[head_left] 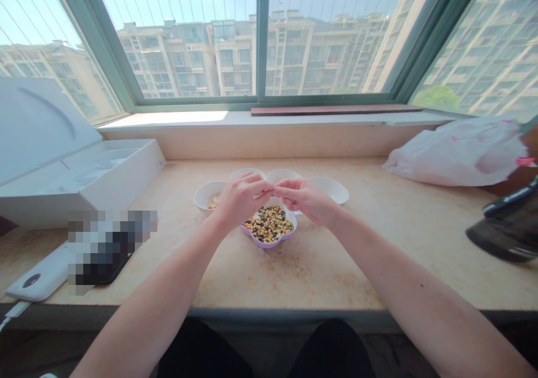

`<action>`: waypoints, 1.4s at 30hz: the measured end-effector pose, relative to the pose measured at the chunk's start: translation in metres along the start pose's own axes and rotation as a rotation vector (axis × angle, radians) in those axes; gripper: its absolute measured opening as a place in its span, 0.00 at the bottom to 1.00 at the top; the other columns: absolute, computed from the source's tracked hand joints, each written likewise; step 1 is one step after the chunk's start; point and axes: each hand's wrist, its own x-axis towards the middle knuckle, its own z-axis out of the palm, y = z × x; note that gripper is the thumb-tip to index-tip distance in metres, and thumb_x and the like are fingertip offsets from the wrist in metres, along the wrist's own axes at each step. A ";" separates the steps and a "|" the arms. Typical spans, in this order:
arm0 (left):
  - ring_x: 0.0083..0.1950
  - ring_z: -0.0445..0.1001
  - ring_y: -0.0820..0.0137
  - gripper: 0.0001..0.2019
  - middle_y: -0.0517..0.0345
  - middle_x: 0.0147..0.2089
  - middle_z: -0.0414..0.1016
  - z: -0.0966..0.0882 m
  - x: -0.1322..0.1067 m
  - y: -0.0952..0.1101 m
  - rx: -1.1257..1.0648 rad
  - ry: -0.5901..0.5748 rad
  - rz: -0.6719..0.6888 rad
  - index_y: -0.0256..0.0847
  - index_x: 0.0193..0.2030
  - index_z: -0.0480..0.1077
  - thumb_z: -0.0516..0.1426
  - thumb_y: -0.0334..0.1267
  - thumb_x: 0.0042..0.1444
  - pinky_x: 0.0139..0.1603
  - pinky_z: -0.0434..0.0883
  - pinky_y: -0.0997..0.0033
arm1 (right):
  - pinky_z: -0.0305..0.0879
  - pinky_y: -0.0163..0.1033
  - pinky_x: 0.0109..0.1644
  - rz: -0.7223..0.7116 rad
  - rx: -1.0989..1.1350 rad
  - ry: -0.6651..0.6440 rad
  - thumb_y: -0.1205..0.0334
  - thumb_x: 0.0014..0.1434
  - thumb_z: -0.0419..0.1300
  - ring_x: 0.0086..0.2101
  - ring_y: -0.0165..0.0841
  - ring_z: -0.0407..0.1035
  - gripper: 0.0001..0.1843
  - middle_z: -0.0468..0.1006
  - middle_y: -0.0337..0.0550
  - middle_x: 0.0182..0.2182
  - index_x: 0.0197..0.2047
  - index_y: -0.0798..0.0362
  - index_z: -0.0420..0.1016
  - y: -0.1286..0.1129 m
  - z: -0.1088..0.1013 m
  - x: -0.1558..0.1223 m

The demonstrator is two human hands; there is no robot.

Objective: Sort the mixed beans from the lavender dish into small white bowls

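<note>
My left hand (246, 194) and my right hand (303, 197) meet fingertip to fingertip above a purple-rimmed, lobed bowl (269, 245). Both are closed in a pinch; whatever they grip is too small to make out. Mixed beans (271, 224), yellow, black and pale, fill the bowl. Behind my hands stand several white bowls: one at the left (197, 197) with some pale pieces inside, two at the back (247, 172) partly hidden by my fingers, and one at the right (332, 189).
An open white box (121, 171) stands at the left, with a white power bank (40, 274) and a dark phone (113, 255) before it. To the right lie a white plastic bag (458, 154) and a dark object (504, 232). A window frame (261, 42) rises behind the counter.
</note>
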 end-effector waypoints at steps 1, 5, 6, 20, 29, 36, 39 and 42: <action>0.36 0.74 0.70 0.09 0.57 0.32 0.78 0.000 0.000 0.000 0.008 -0.007 0.006 0.43 0.39 0.80 0.57 0.37 0.68 0.42 0.72 0.68 | 0.44 0.35 0.26 -0.005 0.001 0.005 0.43 0.49 0.73 0.23 0.25 0.50 0.22 0.62 0.32 0.20 0.34 0.54 0.81 0.000 0.000 0.000; 0.35 0.74 0.70 0.10 0.58 0.32 0.78 0.002 -0.001 0.001 0.026 -0.010 0.021 0.42 0.38 0.80 0.57 0.35 0.68 0.41 0.72 0.68 | 0.46 0.35 0.26 -0.024 -0.016 0.029 0.42 0.48 0.74 0.23 0.25 0.51 0.22 0.64 0.32 0.20 0.33 0.54 0.80 0.003 0.000 0.002; 0.36 0.74 0.70 0.10 0.58 0.32 0.78 0.002 -0.001 0.002 0.030 -0.014 0.015 0.42 0.39 0.80 0.57 0.35 0.68 0.41 0.72 0.68 | 0.47 0.35 0.27 -0.027 -0.025 0.033 0.43 0.48 0.74 0.23 0.26 0.52 0.22 0.64 0.32 0.20 0.33 0.54 0.80 0.004 0.001 0.002; 0.49 0.79 0.66 0.13 0.55 0.50 0.80 0.008 -0.005 0.013 -0.019 -0.604 -0.145 0.45 0.51 0.78 0.54 0.32 0.66 0.50 0.74 0.69 | 0.59 0.37 0.37 -0.140 -0.842 0.495 0.56 0.69 0.49 0.32 0.33 0.68 0.17 0.77 0.42 0.28 0.30 0.51 0.68 -0.008 -0.060 0.009; 0.49 0.79 0.64 0.09 0.54 0.45 0.80 0.000 -0.003 0.007 0.071 -0.767 -0.158 0.42 0.39 0.79 0.56 0.29 0.60 0.46 0.74 0.70 | 0.66 0.37 0.39 0.218 -1.240 0.476 0.60 0.61 0.62 0.40 0.39 0.77 0.09 0.85 0.50 0.42 0.38 0.53 0.82 -0.006 -0.103 0.005; 0.45 0.79 0.64 0.12 0.56 0.44 0.82 -0.002 -0.005 0.002 0.054 -0.786 -0.155 0.46 0.40 0.81 0.58 0.28 0.56 0.44 0.72 0.70 | 0.68 0.37 0.41 0.388 -1.269 0.376 0.65 0.56 0.63 0.40 0.39 0.78 0.11 0.85 0.49 0.43 0.41 0.52 0.85 -0.005 -0.108 0.006; 0.45 0.79 0.64 0.12 0.56 0.43 0.82 0.000 -0.005 0.002 0.055 -0.777 -0.137 0.46 0.39 0.82 0.59 0.28 0.56 0.45 0.72 0.69 | 0.68 0.38 0.40 0.423 -1.261 0.392 0.64 0.57 0.63 0.41 0.39 0.78 0.11 0.85 0.49 0.43 0.41 0.51 0.85 -0.008 -0.106 0.005; 0.44 0.79 0.65 0.13 0.56 0.42 0.82 0.002 -0.004 0.004 0.060 -0.793 -0.119 0.45 0.38 0.82 0.58 0.26 0.56 0.45 0.71 0.68 | 0.68 0.39 0.39 0.464 -1.275 0.402 0.63 0.58 0.63 0.40 0.41 0.78 0.10 0.85 0.51 0.41 0.41 0.52 0.85 -0.011 -0.103 0.002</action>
